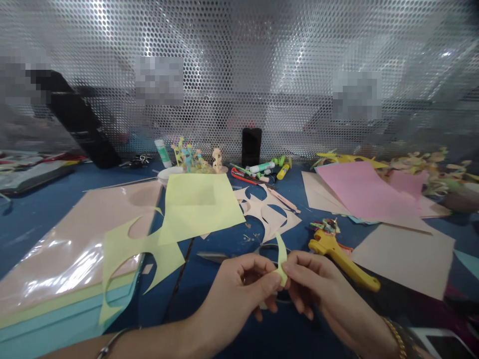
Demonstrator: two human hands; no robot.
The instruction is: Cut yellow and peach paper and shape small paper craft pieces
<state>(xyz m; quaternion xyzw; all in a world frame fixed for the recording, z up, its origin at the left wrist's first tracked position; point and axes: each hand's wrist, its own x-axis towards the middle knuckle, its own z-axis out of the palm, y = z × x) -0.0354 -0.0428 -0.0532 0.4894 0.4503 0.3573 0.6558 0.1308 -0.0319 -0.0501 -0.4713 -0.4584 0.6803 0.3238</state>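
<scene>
Between my two hands is a narrow curved strip of pale yellow paper (281, 249), its upper end standing free. My left hand (245, 281) pinches its lower end between thumb and fingers. From the other side, my right hand (318, 281) grips the same strip with thumb and forefinger. Under and behind the hands lie scissors (213, 256), their handles partly hidden. A yellow hot-glue-gun-shaped tool (346, 262) rests just right of my right hand. Left of my left hand is a cut-out yellow sheet (164, 249) with curved holes.
A whole yellow sheet (202, 204) and a cut pink-beige sheet (265, 212) lie ahead. Glue sticks (262, 167), a red cutter (243, 175) and a phone (251, 146) stand or lie by the perforated metal panel (292, 60). Plastic-wrapped paper (75, 224) is left; pink paper (366, 192) right.
</scene>
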